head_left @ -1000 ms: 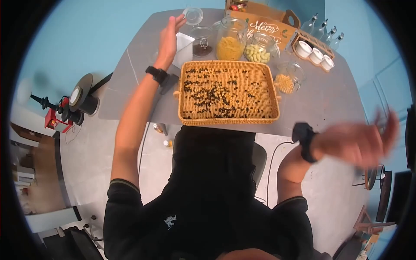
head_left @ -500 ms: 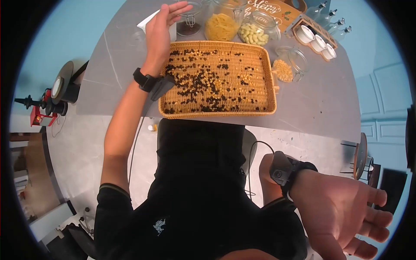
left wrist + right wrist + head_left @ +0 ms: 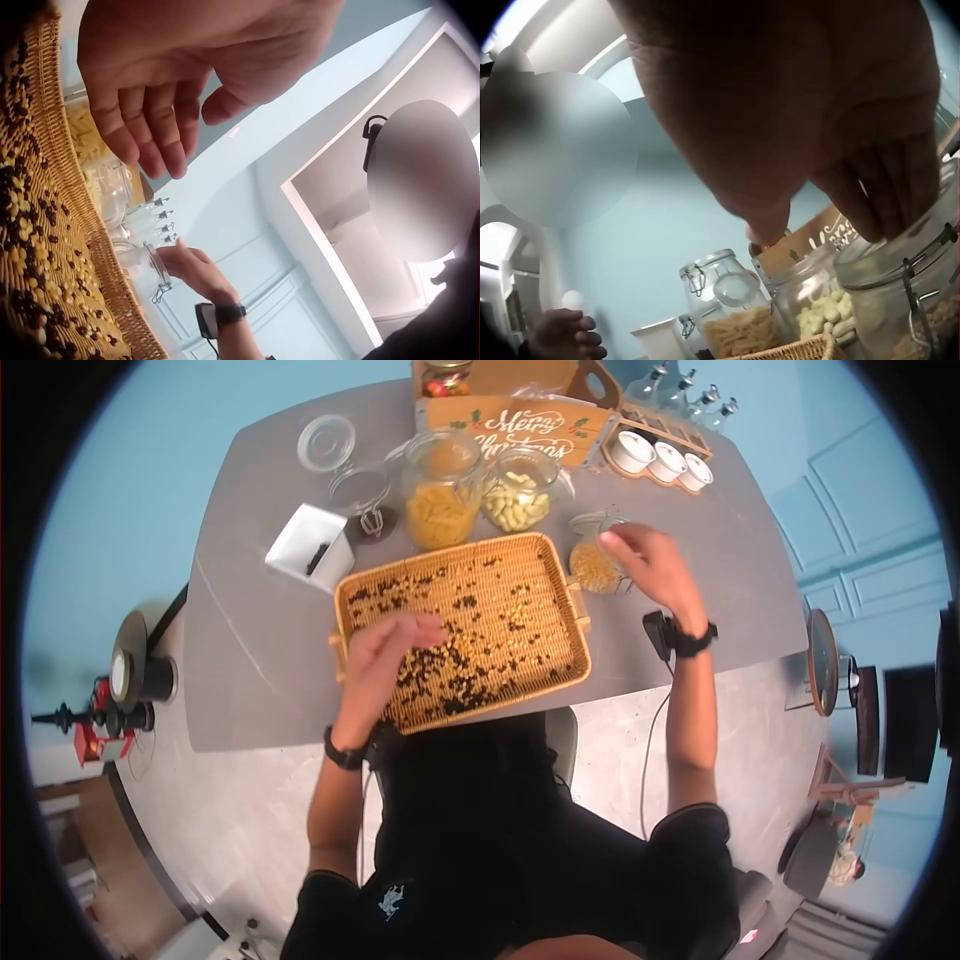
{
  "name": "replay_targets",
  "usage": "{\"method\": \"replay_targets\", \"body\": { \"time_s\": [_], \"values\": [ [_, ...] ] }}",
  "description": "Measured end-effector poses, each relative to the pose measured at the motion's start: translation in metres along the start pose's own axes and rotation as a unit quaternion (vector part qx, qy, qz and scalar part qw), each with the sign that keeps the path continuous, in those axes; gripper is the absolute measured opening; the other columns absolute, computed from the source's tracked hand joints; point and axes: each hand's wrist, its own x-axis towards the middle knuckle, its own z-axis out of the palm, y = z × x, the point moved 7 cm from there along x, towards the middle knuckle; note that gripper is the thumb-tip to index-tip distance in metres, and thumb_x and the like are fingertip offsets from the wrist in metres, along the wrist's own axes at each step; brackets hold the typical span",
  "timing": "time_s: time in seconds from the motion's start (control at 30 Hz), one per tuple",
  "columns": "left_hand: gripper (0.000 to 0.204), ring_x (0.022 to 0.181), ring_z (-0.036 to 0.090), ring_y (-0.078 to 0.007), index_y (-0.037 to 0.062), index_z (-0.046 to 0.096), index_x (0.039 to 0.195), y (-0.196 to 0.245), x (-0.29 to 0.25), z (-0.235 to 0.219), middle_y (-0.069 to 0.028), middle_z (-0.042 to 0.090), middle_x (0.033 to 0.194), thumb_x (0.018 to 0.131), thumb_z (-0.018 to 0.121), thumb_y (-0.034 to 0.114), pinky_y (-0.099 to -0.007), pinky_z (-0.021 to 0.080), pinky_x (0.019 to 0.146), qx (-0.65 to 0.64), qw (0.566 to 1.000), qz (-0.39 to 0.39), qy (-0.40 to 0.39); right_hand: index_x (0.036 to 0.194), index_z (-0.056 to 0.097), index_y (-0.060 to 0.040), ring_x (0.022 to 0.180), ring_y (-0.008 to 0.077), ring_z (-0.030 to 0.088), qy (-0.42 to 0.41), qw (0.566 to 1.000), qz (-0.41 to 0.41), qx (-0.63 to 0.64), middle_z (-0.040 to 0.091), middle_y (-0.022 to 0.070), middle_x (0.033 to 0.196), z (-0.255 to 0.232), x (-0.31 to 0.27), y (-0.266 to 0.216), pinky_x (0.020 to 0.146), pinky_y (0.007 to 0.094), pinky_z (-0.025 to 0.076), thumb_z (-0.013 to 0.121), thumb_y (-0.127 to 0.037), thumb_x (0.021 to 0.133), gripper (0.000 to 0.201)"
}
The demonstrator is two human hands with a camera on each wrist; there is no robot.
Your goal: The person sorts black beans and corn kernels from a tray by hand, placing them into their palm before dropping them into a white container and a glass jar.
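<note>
A shallow wicker basket [image 3: 500,703] lies on the grey table, with dark beans and yellow kernels [image 3: 515,618] scattered over its bottom. My left hand [image 3: 380,660] hovers over the basket's left part, and its fingers are loosely bent with nothing in them in the left wrist view. Beyond the basket's right end stands a glass clip-top jar [image 3: 592,568] of small yellow kernels. My right hand [image 3: 655,565] is at this jar's mouth. In the right wrist view its fingers [image 3: 885,187] reach down, fairly straight, beside the glass rim, with the tips partly hidden.
Behind the basket stand a jar of pasta [image 3: 440,515], a jar of pale green pieces [image 3: 517,510] and a dark-filled jar [image 3: 372,525]. A white square container [image 3: 300,550] is at left. Farther back are a wooden crate [image 3: 520,425], white cups [image 3: 668,463] and glass bottles [image 3: 675,400].
My right hand has come from beyond the table's right front edge to the kernel jar. My left hand has moved from the back left to over the basket. The head view has shifted.
</note>
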Motion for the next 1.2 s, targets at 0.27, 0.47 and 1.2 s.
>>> {"method": "replay_targets", "body": {
  "time_s": [0.27,0.47,1.2],
  "values": [
    [0.024,0.099,0.070,-0.0181,-0.0053,0.069,0.116,0.006,-0.016,0.020,-0.0125,0.073,0.104,0.106,0.052,0.009,-0.0299,0.054,0.093,0.000,0.999,-0.026,-0.033,0.106,0.068,0.0134,0.103,0.0315,0.064,-0.367,0.911,0.136,-0.129,0.068,0.0287,0.107,0.057,0.053,0.060,0.088,0.0445,0.049,0.036,-0.086,0.091,0.105],
    [0.024,0.101,0.070,-0.0183,-0.0061,0.068,0.115,-0.002,-0.017,0.023,-0.0130,0.073,0.104,0.106,0.050,0.007,-0.0305,0.053,0.094,-0.015,0.997,-0.067,-0.024,0.153,0.042,0.0001,0.147,0.0378,0.035,-0.476,0.842,0.250,-0.045,0.044,0.0282,0.152,0.059,0.030,0.025,0.117,0.0495,0.033,0.029,-0.084,0.093,0.103],
    [0.020,0.099,0.071,-0.0185,-0.0032,0.069,0.114,-0.022,-0.008,0.054,-0.0118,0.075,0.104,0.103,0.057,0.008,-0.0293,0.054,0.088,0.075,0.982,-0.129,-0.115,0.066,0.064,0.0068,0.070,0.0445,0.064,-0.128,0.973,0.130,-0.139,0.062,0.0277,0.066,0.054,0.038,0.038,0.073,0.0490,0.054,0.031,-0.056,0.108,0.082]
  ]
}}
